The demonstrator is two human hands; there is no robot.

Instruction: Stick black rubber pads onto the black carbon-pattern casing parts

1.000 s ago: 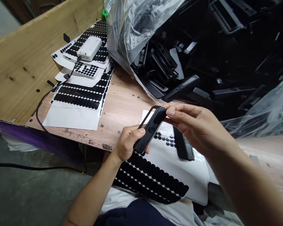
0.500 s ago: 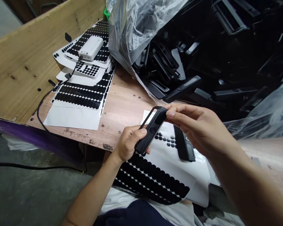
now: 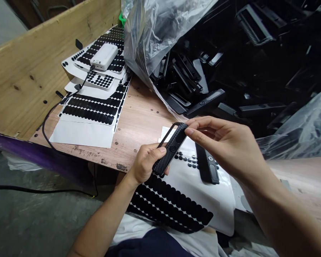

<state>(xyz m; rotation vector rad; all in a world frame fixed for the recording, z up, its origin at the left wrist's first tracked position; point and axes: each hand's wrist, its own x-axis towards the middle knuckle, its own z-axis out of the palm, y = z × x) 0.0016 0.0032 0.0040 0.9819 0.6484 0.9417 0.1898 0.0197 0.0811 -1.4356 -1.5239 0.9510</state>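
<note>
My left hand [image 3: 149, 160] grips the lower end of a black plastic part [image 3: 167, 156] with a ribbed, carbon-look face, a round recess and an open loop along one side. Thumb and index finger of my right hand [image 3: 216, 139] pinch its upper end, beside a dark oval patch; whether a loose sticker is between them is hidden. Under both hands lies a white sheet of black stickers [image 3: 173, 203], rows of large ovals with small dots above. A second black plastic part [image 3: 207, 164] rests on that sheet, below my right hand.
A clear plastic bag [image 3: 141, 43] holding many similar black parts [image 3: 205, 103] stands at the back right. More sticker sheets [image 3: 82, 134] lie at left under a white power bank [image 3: 104, 57] with a black cable [image 3: 44, 123]. A wooden board [image 3: 29, 78] borders the table [image 3: 139, 107].
My right fingertips have shifted slightly left and down over the part's upper end, covering more of the oval patch. My left hand keeps its hold; the view has shifted slightly.
</note>
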